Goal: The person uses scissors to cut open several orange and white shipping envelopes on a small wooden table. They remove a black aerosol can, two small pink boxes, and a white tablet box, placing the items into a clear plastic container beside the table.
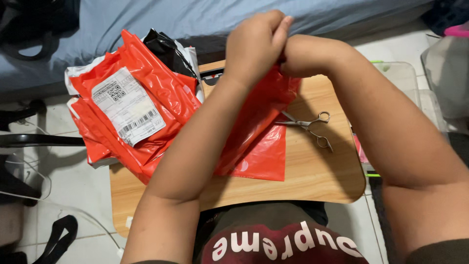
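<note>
My left hand (254, 41) and my right hand (305, 56) are raised together above a small wooden table (312, 168), both gripping the top edge of a red plastic mailing bag (259, 132). The bag hangs down between my forearms and its lower end lies on the tabletop. A pair of metal scissors (310, 128) lies open on the table, just right of the bag and apart from both hands.
A pile of red mailing bags (146, 98) with a white shipping label sits on the table's left side, with a black bag (168, 49) behind it. A bed with a grey sheet (161, 17) runs along the back. Clear plastic containers (405, 78) stand at right.
</note>
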